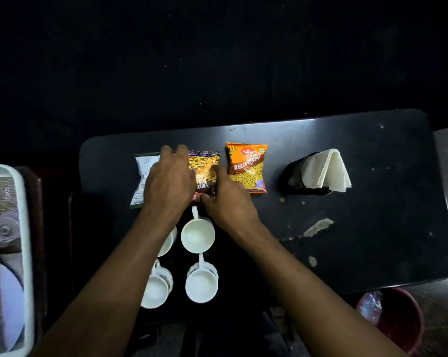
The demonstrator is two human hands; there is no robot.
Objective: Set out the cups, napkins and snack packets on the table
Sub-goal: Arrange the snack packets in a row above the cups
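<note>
Both hands work the middle snack packet (204, 171), which lies flat on the dark table (372, 228) just left of the orange Bhujia Sev packet (247, 167); the step in hand looks like squaring it into the row. The left hand (170, 181) rests spread over its left edge, fingers apart; the right hand (228, 199) pinches its near corner. Its long axis runs away from the person, print upside down; next it likely needs aligning parallel with the orange packet, then letting go.
</note>
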